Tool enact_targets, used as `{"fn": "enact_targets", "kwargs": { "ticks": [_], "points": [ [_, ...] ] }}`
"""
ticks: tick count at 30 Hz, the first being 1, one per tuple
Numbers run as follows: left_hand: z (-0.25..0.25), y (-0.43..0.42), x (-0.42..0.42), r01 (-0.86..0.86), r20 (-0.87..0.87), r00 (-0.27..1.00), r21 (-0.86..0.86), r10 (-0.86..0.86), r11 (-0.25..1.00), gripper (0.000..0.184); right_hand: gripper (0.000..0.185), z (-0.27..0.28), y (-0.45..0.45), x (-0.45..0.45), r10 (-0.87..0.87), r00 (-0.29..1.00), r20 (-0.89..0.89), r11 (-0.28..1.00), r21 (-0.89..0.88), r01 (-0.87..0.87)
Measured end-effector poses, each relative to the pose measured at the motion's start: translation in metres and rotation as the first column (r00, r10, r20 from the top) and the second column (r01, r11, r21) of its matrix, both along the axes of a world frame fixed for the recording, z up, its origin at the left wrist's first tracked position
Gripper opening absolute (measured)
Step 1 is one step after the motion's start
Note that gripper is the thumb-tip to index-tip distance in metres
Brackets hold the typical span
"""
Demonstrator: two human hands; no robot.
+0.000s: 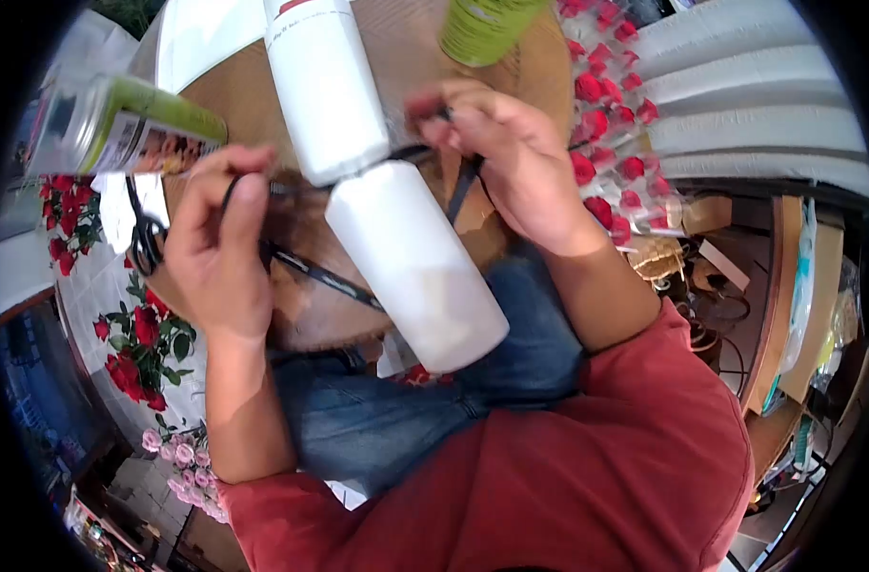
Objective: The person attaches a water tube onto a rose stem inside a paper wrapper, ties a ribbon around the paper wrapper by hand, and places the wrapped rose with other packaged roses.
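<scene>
Two white cylindrical containers lie end to end over the round wooden table's near edge: the upper container (330,91) has red and small print at its top, and the lower container (415,262) is plain. A thin black ribbon (325,275) with small pale marks runs around where they meet. My left hand (223,229), left of that joint, has thumb and fingers closed on part of it. On the other side my right hand (506,143) pinches the ribbon's other stretch, slightly blurred. Black loops (147,243) show beside my left wrist; what they belong to is unclear.
A green-labelled can (153,129) stands left of my left hand, and a green container (487,29) is at the table's (239,91) far side. Red roses (139,348) fill the left; wrapped red flowers (596,124) line the right. Cardboard (787,286) stands at far right.
</scene>
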State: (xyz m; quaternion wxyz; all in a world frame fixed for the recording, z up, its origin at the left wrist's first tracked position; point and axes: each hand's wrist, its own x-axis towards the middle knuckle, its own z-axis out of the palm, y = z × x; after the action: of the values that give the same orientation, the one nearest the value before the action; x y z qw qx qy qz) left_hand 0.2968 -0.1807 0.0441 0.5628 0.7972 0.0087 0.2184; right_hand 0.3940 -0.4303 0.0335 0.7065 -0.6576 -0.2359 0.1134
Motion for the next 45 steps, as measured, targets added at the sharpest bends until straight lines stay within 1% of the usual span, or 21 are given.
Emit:
{"fn": "enact_targets", "kwargs": {
  "ticks": [2,3,4,6,7,8,9,10,12,13,14,16,18,22,28,30,31,32,34,41,45],
  "points": [
    [0.004,-0.009,-0.014,-0.012,-0.061,0.998,0.097,0.018,0.995,0.018,0.032,-0.007,-0.005,-0.009,-0.121,0.979,0.166,0.980,-0.140,0.144],
    [0.010,-0.007,-0.021,-0.076,0.049,0.997,0.408,0.062,0.910,0.037,0.040,-0.004,-0.007,-0.015,-0.229,0.923,0.308,0.936,-0.192,0.296],
    [0.013,-0.007,-0.026,-0.082,0.064,0.996,0.418,0.061,0.905,0.037,0.040,-0.004,-0.012,-0.019,-0.233,0.919,0.318,0.938,-0.176,0.299],
    [0.029,-0.021,-0.062,-0.293,0.176,0.956,0.637,0.236,0.713,0.054,0.046,0.019,-0.037,-0.056,-0.348,0.752,0.560,0.743,-0.324,0.586],
    [0.029,-0.017,-0.062,-0.290,0.181,0.957,0.638,0.227,0.714,0.062,0.040,0.019,-0.036,-0.054,-0.332,0.695,0.637,0.735,-0.286,0.614],
    [0.037,-0.034,-0.090,-0.290,0.205,0.957,0.683,0.204,0.671,0.058,0.037,0.004,-0.064,-0.085,-0.363,0.821,0.440,0.837,-0.232,0.495],
    [0.033,-0.037,-0.105,-0.222,0.237,0.968,0.658,0.082,0.720,0.056,0.039,-0.015,-0.076,-0.111,-0.319,0.852,0.416,0.882,-0.198,0.427],
    [0.027,-0.050,-0.121,-0.134,0.169,0.985,0.621,0.035,0.772,0.056,0.041,-0.018,-0.084,-0.133,-0.270,0.874,0.405,0.920,-0.158,0.357],
    [0.007,-0.074,-0.148,0.041,0.005,0.999,0.535,-0.051,0.844,0.062,0.057,-0.012,-0.084,-0.145,-0.126,0.859,0.496,0.897,-0.312,0.312],
    [-0.011,-0.094,-0.159,0.111,-0.036,0.993,0.532,-0.109,0.840,0.070,0.067,0.014,-0.079,-0.158,0.026,0.804,0.594,0.810,-0.484,0.331],
    [-0.011,-0.093,-0.161,0.130,-0.075,0.992,0.536,-0.107,0.834,0.075,0.075,0.009,-0.077,-0.159,0.035,0.808,0.588,0.814,-0.486,0.318],
    [-0.017,-0.102,-0.153,0.115,0.008,0.989,0.598,-0.150,0.793,0.075,0.072,0.013,-0.069,-0.158,0.125,0.794,0.595,0.763,-0.569,0.307],
    [-0.032,-0.102,-0.151,0.097,0.027,0.990,0.599,-0.141,0.795,0.075,0.071,-0.008,-0.059,-0.162,0.087,0.788,0.609,0.802,-0.512,0.307],
    [-0.030,-0.099,-0.140,0.039,0.095,0.990,0.535,-0.106,0.844,0.076,0.066,0.004,-0.046,-0.162,-0.032,0.751,0.660,0.878,-0.341,0.337],
    [-0.028,-0.092,-0.141,0.078,0.066,0.990,0.468,-0.123,0.881,0.081,0.057,-0.003,-0.040,-0.162,-0.130,0.842,0.524,0.890,-0.312,0.332],
    [-0.030,-0.090,-0.145,0.144,0.061,0.981,0.420,-0.186,0.896,0.069,0.055,-0.012,-0.038,-0.166,-0.144,0.886,0.442,0.893,-0.329,0.309],
    [-0.029,-0.089,-0.145,0.114,0.032,0.990,0.395,-0.137,0.911,0.058,0.054,-0.016,-0.035,-0.163,-0.176,0.899,0.401,0.899,-0.306,0.313],
    [-0.029,-0.090,-0.147,0.114,0.031,0.990,0.395,-0.137,0.912,0.058,0.054,-0.023,-0.034,-0.167,-0.207,0.914,0.349,0.903,-0.292,0.315],
    [-0.024,-0.094,-0.146,0.012,0.008,1.000,0.424,-0.017,0.906,0.053,0.057,-0.031,-0.028,-0.171,-0.212,0.892,0.399,0.901,-0.274,0.337],
    [-0.033,-0.103,-0.151,-0.094,0.002,0.995,0.421,0.103,0.902,0.044,0.056,-0.031,-0.017,-0.172,-0.245,0.898,0.367,0.911,-0.229,0.342],
    [-0.041,-0.118,-0.161,-0.221,0.174,0.968,0.256,0.180,0.941,0.025,0.055,-0.029,-0.010,-0.173,-0.226,0.916,0.332,0.935,-0.189,0.299]
  ]
}}
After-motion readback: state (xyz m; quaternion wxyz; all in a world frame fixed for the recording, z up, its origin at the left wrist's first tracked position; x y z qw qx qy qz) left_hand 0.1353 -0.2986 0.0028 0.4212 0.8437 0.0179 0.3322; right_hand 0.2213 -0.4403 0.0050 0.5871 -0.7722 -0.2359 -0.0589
